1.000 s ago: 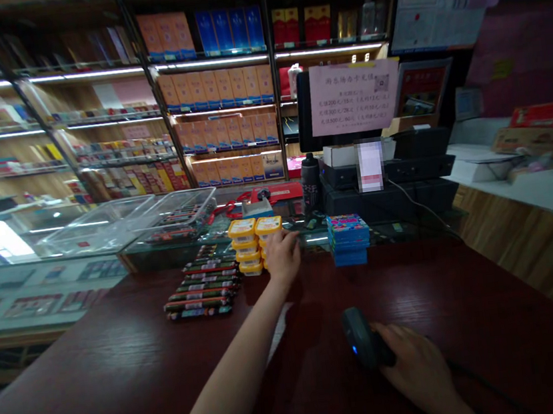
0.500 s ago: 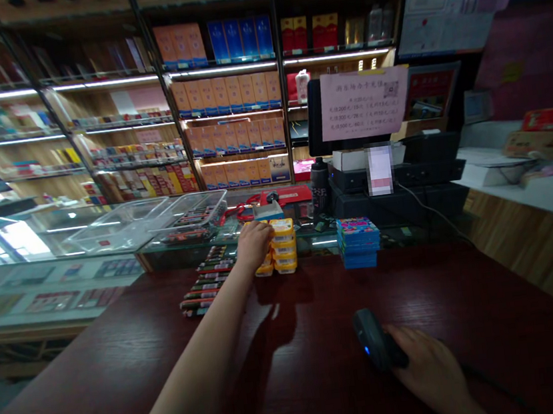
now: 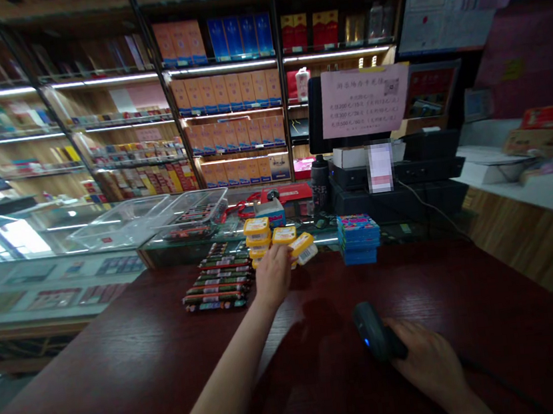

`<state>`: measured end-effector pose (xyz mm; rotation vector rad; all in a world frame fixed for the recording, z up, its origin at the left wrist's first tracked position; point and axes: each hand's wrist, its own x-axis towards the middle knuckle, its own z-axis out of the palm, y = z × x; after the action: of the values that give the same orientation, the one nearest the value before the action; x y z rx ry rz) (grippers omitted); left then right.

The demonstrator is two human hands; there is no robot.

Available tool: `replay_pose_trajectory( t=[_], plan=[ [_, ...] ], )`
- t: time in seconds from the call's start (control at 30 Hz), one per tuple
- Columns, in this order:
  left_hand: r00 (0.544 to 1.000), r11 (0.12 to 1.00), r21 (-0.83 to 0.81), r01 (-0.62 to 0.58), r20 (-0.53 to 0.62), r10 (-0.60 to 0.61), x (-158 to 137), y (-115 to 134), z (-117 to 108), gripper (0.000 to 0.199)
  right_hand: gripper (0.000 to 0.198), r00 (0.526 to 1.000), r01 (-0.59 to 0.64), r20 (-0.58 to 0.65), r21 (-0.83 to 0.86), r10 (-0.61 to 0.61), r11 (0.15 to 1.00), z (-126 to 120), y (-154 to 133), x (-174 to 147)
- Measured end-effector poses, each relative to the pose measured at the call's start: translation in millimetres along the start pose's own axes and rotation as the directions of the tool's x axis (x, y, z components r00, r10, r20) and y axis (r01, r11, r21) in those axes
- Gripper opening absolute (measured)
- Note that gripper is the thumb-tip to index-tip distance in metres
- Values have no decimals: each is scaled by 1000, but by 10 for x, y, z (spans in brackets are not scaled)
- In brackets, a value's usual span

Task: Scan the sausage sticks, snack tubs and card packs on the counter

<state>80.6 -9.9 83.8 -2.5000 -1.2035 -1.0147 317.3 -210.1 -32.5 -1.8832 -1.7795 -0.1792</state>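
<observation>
My left hand [image 3: 273,276] is closed on a small yellow-and-white plastic tub [image 3: 304,248], which it holds tilted in front of the stacks. Behind my fingers stand two stacks of similar yellow tubs [image 3: 257,231], the right one partly hidden. Just left of them lies a row of slim dark-wrapped sticks [image 3: 219,282]. My right hand [image 3: 423,357] is wrapped round the handle of a black barcode scanner [image 3: 371,333] with a blue light glowing on its side. The scanner is low over the dark red tabletop.
A stack of blue boxes [image 3: 359,240] stands right of the tubs. Clear plastic bins [image 3: 197,213] sit on the glass counter at the back left. A monitor with a pink notice [image 3: 363,101] and a black bottle [image 3: 321,185] stand behind. The scanner's cord runs right.
My left hand has come off the top of the stacks, moving right and toward me, with one yellow tub now in it. My right hand and the scanner have barely moved.
</observation>
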Motion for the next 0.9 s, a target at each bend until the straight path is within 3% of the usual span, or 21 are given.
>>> replay_pose_trajectory(
  t=[0.2, 0.37, 0.57, 0.9],
  plan=[
    [987, 993, -41, 112, 120, -106, -506, 21, 348, 11, 38, 975, -212, 124, 279, 184, 937, -301, -172, 129],
    [973, 975, -82, 207, 120, -197, -642, 23, 450, 8, 33, 971, -231, 189, 559, 149, 796, -535, -381, 164],
    [964, 948, -180, 263, 94, -250, -720, 14, 475, 5, 38, 946, -323, 245, 622, 214, 713, -519, -625, 88],
    [968, 954, -175, 243, 100, -228, -738, 37, 483, 4, 35, 940, -336, 263, 588, 218, 736, -468, -670, 104]
  ],
)
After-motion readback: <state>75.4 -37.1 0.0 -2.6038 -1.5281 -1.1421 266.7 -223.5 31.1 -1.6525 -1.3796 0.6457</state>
